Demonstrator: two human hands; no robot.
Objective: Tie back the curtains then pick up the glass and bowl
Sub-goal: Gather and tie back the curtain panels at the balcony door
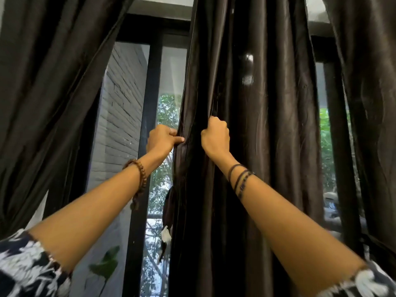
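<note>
Your left hand [161, 139] is pinching the leading edge of the middle curtain [252, 146], thumb on the front and fingers tucked behind the hem. Your right hand [215, 137] is balled into a fist just beside it, closed around a bunched fold of the same panel. Both arms are reaching up and forward, so you've got it at about mid-height.

That fabric looks like a satiny, fairly heavy drape: soft, zero stiffness, and probably a bit slick, so I'd guess a fingertip pinch will creep. Better to gather several pleats into a full fist like your right hand is doing, then cinch where the bundle is thickest.

Outward from there: another dark curtain [53, 93] hangs along the left edge of the window [169, 82], already swept aside, and a third [368, 103] at the right edge. I can't make out a tieback anywhere. Glass and bowl aren't in view at all, so that part is clearly for later.
</note>
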